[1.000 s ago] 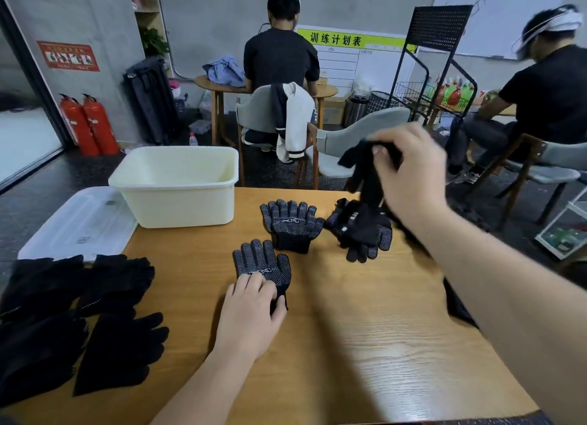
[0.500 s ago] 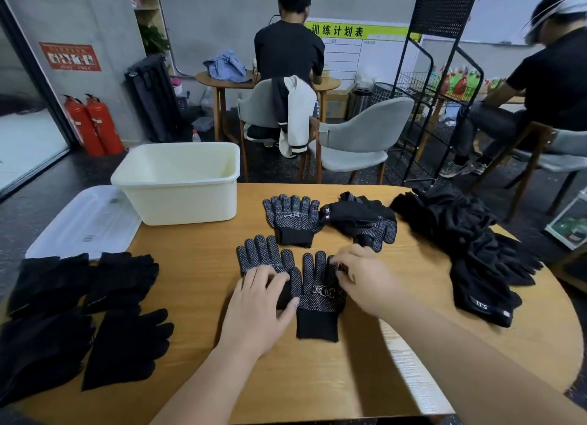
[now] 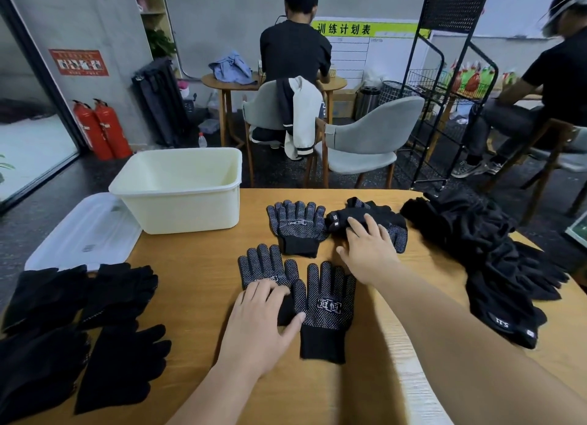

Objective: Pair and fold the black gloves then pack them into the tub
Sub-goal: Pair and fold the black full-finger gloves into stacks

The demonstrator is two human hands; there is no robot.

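Two dotted black gloves lie side by side mid-table: one (image 3: 265,267) under my left hand (image 3: 262,321), which rests flat on its cuff, and one (image 3: 327,307) to its right, palm up with a white label. A third dotted glove (image 3: 295,226) lies flat further back. My right hand (image 3: 370,249) reaches onto a crumpled bunch of dotted gloves (image 3: 381,219), fingers spread on it. The cream tub (image 3: 181,208) stands empty at the back left of the table.
Plain black gloves (image 3: 79,323) lie spread at the left edge. A heap of black gloves (image 3: 495,259) fills the right side. A clear lid (image 3: 82,234) lies left of the tub. Chairs, a wire rack and two seated people are beyond the table (image 3: 197,297).
My right hand laid a dotted glove down beside the one under my left hand, then moved back and right onto the crumpled bunch. My left hand stayed put.
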